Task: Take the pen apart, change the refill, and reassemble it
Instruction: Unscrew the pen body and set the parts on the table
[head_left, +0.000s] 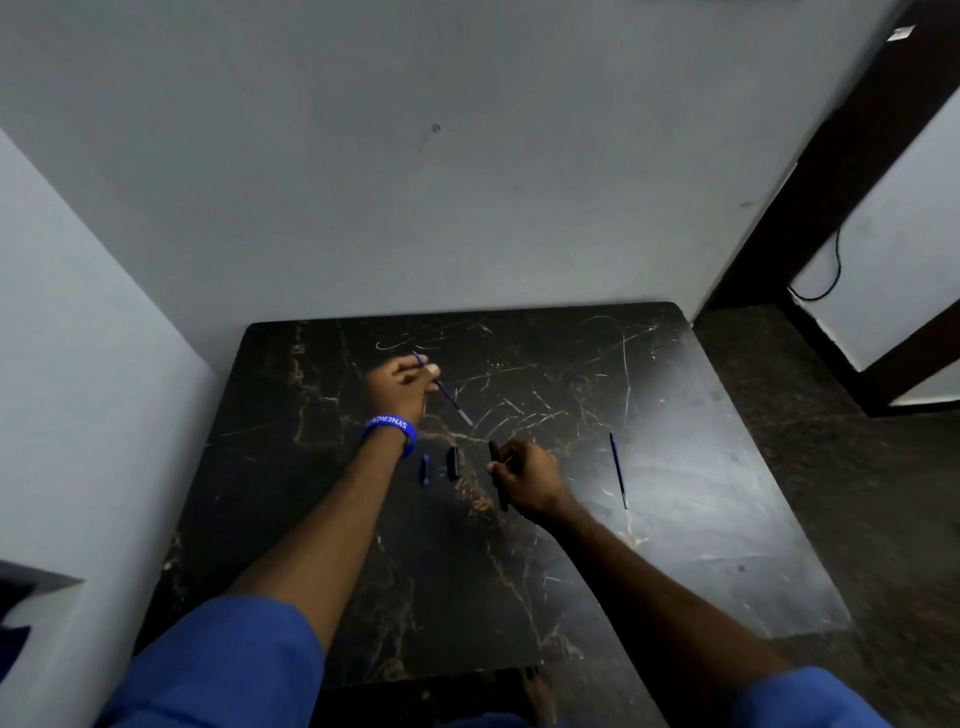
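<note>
Disassembly done, judging by parts: left hand (402, 382) pinching one refill (448, 393), beyond the pen barrel (496, 470); right hand (527, 480) closed on that barrel. Second refill (618, 470) right of barrel; two small pieces (439, 464) just left. Insertion and reassembly remaining.

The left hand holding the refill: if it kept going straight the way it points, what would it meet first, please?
Probably nothing on the table: the left hand points toward the far edge of the table, past bare surface, then the wall. Depth is hard to judge.
</note>
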